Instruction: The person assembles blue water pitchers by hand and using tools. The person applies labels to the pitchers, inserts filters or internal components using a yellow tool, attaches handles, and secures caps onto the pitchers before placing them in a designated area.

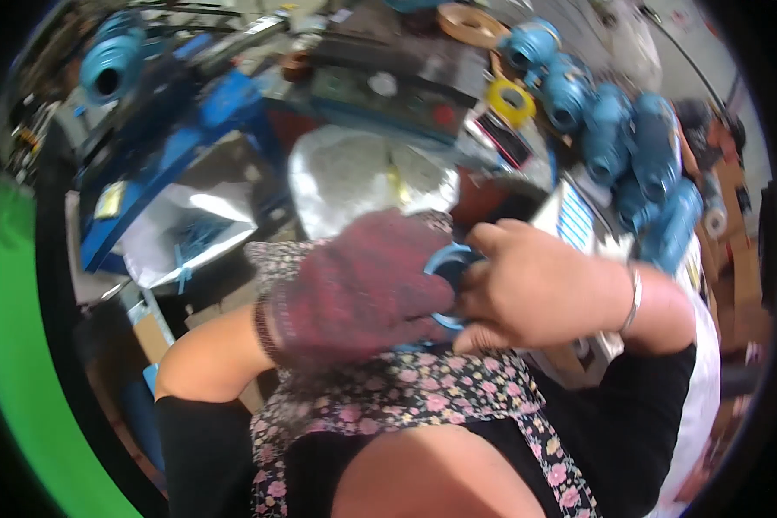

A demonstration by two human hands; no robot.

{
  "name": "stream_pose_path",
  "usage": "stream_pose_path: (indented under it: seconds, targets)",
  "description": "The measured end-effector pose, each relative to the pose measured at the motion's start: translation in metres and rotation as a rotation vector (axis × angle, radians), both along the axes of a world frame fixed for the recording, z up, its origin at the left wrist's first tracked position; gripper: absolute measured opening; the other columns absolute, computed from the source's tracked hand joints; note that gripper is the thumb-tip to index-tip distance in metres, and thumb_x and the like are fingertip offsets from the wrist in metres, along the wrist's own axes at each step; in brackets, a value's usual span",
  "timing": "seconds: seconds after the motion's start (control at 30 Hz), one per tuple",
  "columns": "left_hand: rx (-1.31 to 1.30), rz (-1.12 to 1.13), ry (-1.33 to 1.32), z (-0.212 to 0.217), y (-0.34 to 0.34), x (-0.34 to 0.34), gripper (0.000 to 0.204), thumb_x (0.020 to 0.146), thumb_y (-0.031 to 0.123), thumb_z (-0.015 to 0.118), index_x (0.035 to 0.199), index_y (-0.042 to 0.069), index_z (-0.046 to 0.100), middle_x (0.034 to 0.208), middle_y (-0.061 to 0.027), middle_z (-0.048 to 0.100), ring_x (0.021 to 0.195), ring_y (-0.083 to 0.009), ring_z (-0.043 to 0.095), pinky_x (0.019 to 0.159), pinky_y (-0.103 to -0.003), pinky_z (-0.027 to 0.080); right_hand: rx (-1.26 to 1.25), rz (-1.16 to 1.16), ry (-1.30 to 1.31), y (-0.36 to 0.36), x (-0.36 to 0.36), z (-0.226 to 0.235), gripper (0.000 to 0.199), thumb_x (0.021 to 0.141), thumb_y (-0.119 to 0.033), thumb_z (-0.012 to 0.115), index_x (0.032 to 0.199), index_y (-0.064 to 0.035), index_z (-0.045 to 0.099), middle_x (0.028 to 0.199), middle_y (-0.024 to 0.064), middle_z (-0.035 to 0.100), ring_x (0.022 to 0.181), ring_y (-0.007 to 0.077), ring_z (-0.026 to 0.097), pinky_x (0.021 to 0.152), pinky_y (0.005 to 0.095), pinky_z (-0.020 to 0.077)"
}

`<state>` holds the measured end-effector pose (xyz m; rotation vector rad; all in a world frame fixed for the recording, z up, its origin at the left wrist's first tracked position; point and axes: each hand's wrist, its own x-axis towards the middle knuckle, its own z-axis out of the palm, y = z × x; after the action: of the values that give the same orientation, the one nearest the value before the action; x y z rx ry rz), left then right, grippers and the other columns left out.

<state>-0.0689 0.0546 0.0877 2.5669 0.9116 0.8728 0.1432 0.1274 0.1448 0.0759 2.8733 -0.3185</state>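
My left hand (354, 289), in a dark red knitted glove, is closed around a round blue ring-shaped part (445, 263) held close in front of my chest. My right hand (535, 285) is bare, with a silver bracelet at the wrist, and its fingers press on the same blue part from the right side. Most of the part is hidden between the two hands; only its upper rim and dark opening show.
A floral apron (423, 397) covers my front. Several blue motor-like housings (613, 129) are lined up at the right. A yellow tape roll (511, 101) and a dark machine (388, 78) sit behind. A silvery bag (354, 173) and a blue frame (173, 147) stand left.
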Motion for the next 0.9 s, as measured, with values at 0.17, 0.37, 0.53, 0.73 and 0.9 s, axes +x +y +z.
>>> stream_pose_path:
  seconds: [0.17, 0.37, 0.53, 0.73, 0.9]
  targets:
    - [-0.186, -0.023, 0.097, -0.010, 0.013, 0.004, 0.027, 0.072, 0.022, 0.073, 0.096, 0.013, 0.067, 0.117, -0.0169, 0.060, 0.107, -0.0361, 0.057, 0.095, -0.046, 0.042, -0.444, -0.009, -0.299, 0.040, -0.017, -0.016, 0.014, 0.082, -0.015, 0.061, 0.085, -0.0034, 0.067, 0.070, 0.0148, 0.063, 0.068, 0.0353, 0.060, 0.062, 0.0419, 0.0470]
    - [-0.229, 0.060, -0.001, -0.011, 0.002, 0.013, 0.040, 0.060, 0.008, 0.080, 0.097, 0.019, 0.068, 0.121, -0.0130, 0.061, 0.109, -0.0354, 0.058, 0.095, -0.046, 0.043, -0.159, 0.002, 0.065, 0.025, -0.003, -0.021, 0.013, 0.074, -0.017, 0.063, 0.068, -0.0055, 0.063, 0.061, 0.0140, 0.059, 0.064, 0.0334, 0.060, 0.060, 0.0410, 0.0479]
    - [-0.137, 0.049, 0.078, -0.008, 0.004, 0.014, 0.035, 0.062, 0.016, 0.080, 0.095, 0.016, 0.068, 0.114, -0.0133, 0.063, 0.104, -0.0369, 0.059, 0.089, -0.045, 0.046, -0.280, 0.014, -0.101, 0.032, -0.006, -0.026, 0.013, 0.074, -0.019, 0.063, 0.072, -0.0060, 0.065, 0.064, 0.0117, 0.060, 0.065, 0.0321, 0.060, 0.061, 0.0405, 0.0479]
    - [-0.076, -0.158, 0.046, -0.009, 0.015, 0.013, 0.026, 0.071, 0.019, 0.074, 0.095, 0.011, 0.068, 0.110, -0.0149, 0.063, 0.098, -0.0341, 0.061, 0.083, -0.042, 0.048, 0.006, -0.107, 0.228, 0.009, -0.001, -0.033, 0.045, 0.075, -0.053, 0.069, 0.083, -0.0083, 0.067, 0.092, 0.0068, 0.060, 0.103, 0.0348, 0.049, 0.090, 0.0485, 0.0357]
    - [-0.042, 0.411, -0.146, -0.007, 0.026, -0.073, 0.031, 0.081, 0.013, 0.068, 0.111, 0.008, 0.061, 0.111, -0.0150, 0.063, 0.098, -0.0262, 0.062, 0.083, -0.036, 0.050, -0.190, -0.288, 0.692, 0.030, 0.010, -0.058, 0.028, 0.068, -0.020, 0.081, 0.066, -0.0039, 0.058, 0.098, 0.0113, 0.062, 0.106, 0.0375, 0.053, 0.094, 0.0496, 0.0397]
